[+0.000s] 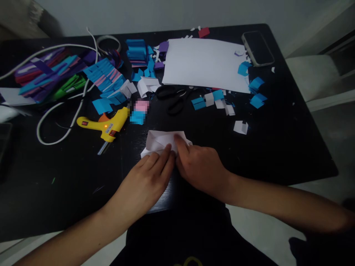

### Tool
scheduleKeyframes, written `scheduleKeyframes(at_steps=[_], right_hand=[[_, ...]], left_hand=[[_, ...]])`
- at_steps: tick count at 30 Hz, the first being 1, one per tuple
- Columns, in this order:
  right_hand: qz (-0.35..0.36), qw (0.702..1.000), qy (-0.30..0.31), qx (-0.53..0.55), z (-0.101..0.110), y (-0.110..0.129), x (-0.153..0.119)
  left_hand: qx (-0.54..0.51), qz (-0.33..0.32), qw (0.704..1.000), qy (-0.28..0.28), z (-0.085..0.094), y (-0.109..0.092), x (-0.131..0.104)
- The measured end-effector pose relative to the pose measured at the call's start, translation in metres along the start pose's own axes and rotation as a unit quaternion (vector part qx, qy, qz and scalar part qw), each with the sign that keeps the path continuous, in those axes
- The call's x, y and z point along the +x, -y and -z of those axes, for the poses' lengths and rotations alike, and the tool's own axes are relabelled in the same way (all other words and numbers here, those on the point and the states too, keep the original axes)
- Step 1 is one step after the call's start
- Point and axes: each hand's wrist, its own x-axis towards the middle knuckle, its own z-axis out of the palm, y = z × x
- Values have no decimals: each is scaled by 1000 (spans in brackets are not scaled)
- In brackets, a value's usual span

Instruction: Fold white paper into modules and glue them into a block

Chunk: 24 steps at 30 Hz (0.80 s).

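1. White folded paper (pixel 162 139) sits on the near part of the black tabletop (pixel 280 155), in front of the person, its far and left sides raised like the walls of a shallow tray.
2. Left hand (pixel 151 173) – palm down, fingers curled over the paper's near edge, gripping it.
3. Right hand (pixel 201 164) – grasping the paper's right part, index finger laid along the top; its thumb is mostly hidden.
4. Just beyond lie pink and blue pieces (pixel 140 112), blurred into blocks, and black scissors (pixel 181 99).
5. To the left, a yellow glue gun (pixel 118 121) shows a lit orange light and a printed label (pixel 109 128) too small to read; a clear glue stick (pixel 103 147) protrudes from it.
6. Further left, a white cable (pixel 80 111) loops near bundled coloured strips (pixel 50 74).
7. Farther back are large white sheets (pixel 206 64), with a phone (pixel 257 48), dark screen up, near their right edge.
8. Small blue folded pieces (pixel 257 99) lie nearer than the phone.
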Motion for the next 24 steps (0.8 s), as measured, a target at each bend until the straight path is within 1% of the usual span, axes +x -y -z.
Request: scheduleKeyframes(at_steps=[5, 9, 11, 15, 20, 24], right_hand=[[-14, 999, 27, 14, 3, -1, 1], [-15, 998, 61, 4, 4, 0, 1], [3, 998, 55, 0, 4, -1, 0], [69, 997, 14, 15, 2, -8, -5], [84, 996, -2, 5, 0, -14, -9], [106, 994, 1, 9, 0, -17, -10]], left_hand=[[-15, 1, 1000, 6, -2, 1, -3], [-10, 6, 1000, 12, -1, 0, -3], [-6, 7, 1000, 14, -1, -1, -3], [10, 6, 1000, 20, 0, -1, -2], [-1, 12, 1000, 24, 1, 0, -4], [-23, 26, 999, 32, -3, 1, -6]])
